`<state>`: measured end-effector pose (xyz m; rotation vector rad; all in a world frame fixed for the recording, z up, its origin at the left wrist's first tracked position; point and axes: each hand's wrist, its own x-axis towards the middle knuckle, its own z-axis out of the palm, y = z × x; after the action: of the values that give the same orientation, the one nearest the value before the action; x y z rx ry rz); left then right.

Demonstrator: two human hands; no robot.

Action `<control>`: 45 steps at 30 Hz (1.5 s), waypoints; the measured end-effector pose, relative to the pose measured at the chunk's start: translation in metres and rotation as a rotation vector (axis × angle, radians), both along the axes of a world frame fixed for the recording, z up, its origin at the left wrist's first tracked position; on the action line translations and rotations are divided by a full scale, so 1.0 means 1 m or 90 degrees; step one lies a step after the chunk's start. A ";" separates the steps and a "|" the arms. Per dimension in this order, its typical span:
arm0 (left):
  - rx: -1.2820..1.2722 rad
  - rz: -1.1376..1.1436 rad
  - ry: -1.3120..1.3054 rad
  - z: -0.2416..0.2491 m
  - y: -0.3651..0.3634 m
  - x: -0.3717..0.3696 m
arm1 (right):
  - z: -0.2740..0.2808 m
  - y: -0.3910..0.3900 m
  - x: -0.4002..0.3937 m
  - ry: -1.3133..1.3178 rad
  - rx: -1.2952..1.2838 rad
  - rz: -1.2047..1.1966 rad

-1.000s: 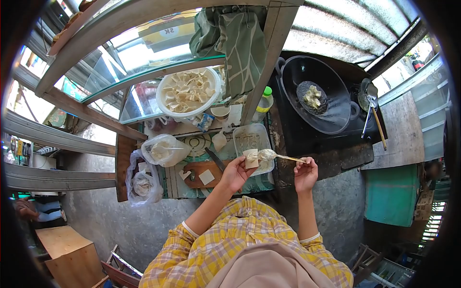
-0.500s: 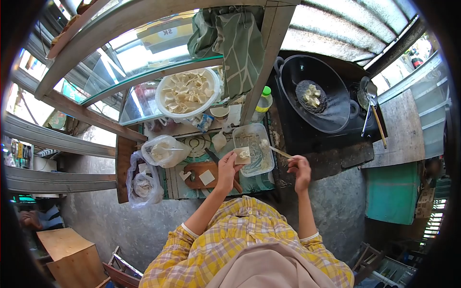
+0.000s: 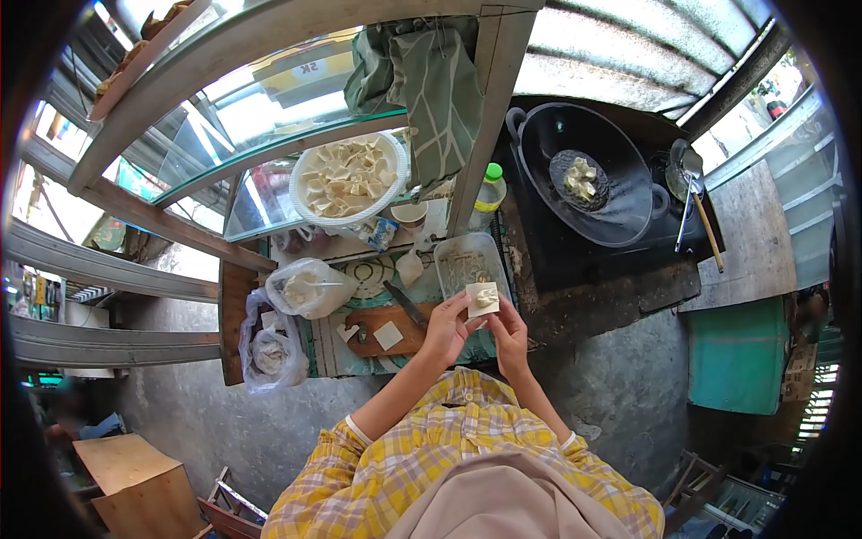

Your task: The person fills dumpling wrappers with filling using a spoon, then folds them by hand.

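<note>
Over the front of a clear plastic container [image 3: 458, 260], my left hand [image 3: 446, 331] pinches a square dough wrapper [image 3: 474, 310] by its left side. A lump of pale filling sits on the wrapper. My right hand [image 3: 510, 343] has its fingers closed at the wrapper's lower right edge. Smears of filling line the container; I cannot make out the spoon clearly. Left of my hands, a wooden board [image 3: 411, 340] carries another square wrapper [image 3: 388, 336] and a dark-bladed knife [image 3: 406, 305].
A white basin [image 3: 350, 219] of folded dumplings stands at the back. On the right, a black wok [image 3: 620, 216] holds several dumplings in bubbling oil, with ladles [image 3: 690, 184] beside it. Plastic bags [image 3: 310, 287] lie left. A green-capped bottle [image 3: 490, 193] stands by the wooden post.
My right hand has let go of the spoon and moved left to the wrapper. My left hand has brought the wrapper right and slightly down, and the filling lump on it is larger.
</note>
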<state>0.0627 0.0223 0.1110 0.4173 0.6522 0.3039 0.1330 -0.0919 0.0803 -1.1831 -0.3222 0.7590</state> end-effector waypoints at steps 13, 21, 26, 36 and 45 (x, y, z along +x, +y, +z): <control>0.151 -0.166 0.025 0.013 -0.010 -0.004 | 0.014 -0.003 0.015 -0.078 0.023 -0.043; 0.136 -0.188 0.017 0.016 -0.001 -0.009 | 0.017 -0.006 0.013 -0.027 0.099 0.004; 0.161 -0.196 0.033 0.019 0.000 -0.011 | 0.022 -0.005 0.012 -0.009 0.107 -0.002; 0.204 -0.207 0.010 0.024 -0.002 -0.011 | 0.020 -0.003 0.008 0.100 0.150 -0.101; 0.262 -0.096 -0.041 0.016 -0.022 -0.009 | 0.043 0.005 0.007 0.154 0.190 -0.155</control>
<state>0.0540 0.0000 0.1271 0.8429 0.4898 0.3060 0.1404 -0.0872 0.1231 -0.8205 -0.0831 0.6086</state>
